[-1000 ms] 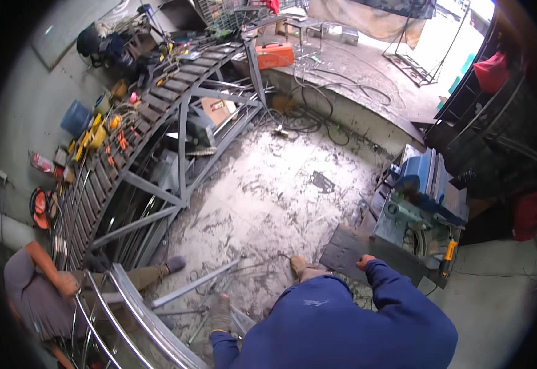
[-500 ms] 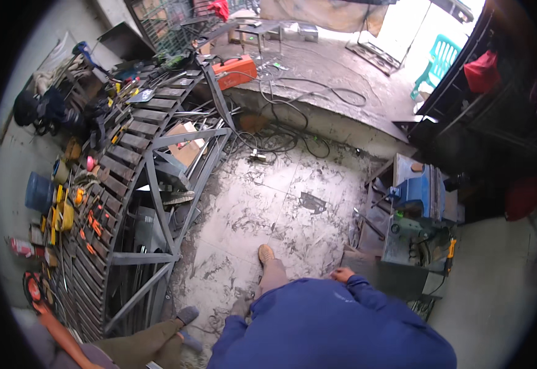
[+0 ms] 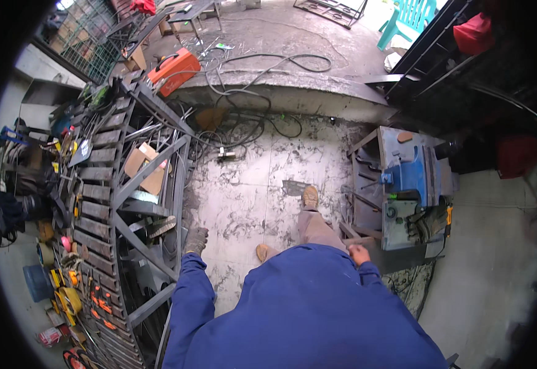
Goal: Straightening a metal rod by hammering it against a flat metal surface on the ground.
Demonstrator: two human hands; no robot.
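My left hand (image 3: 196, 240), in a grey glove, hangs beside the metal frame of the slatted workbench (image 3: 99, 212). Its fingers look loosely spread with nothing in them. My right hand (image 3: 359, 254) is bare and low at my right side, nearest the steel stand that carries a blue bench vise (image 3: 407, 181). Motion smears its fingers, so their closing does not show. Blue sleeves cover both my arms. Below, one tan shoe (image 3: 309, 198) is ahead of the other on the stained tile floor (image 3: 244, 209).
Tools with orange handles (image 3: 102, 300) and yellow tape measures lie along the left bench. Cables (image 3: 244, 117) coil before a raised concrete step (image 3: 293, 92). On the step's upper level are an orange case (image 3: 174, 71) and a green plastic chair (image 3: 407, 23). A red cloth (image 3: 474, 35) hangs at right.
I have stepped forward, one shoe now ahead, and the bench and vise are closer. My left hand has swung out toward the bench. The other person at lower left has left the view.
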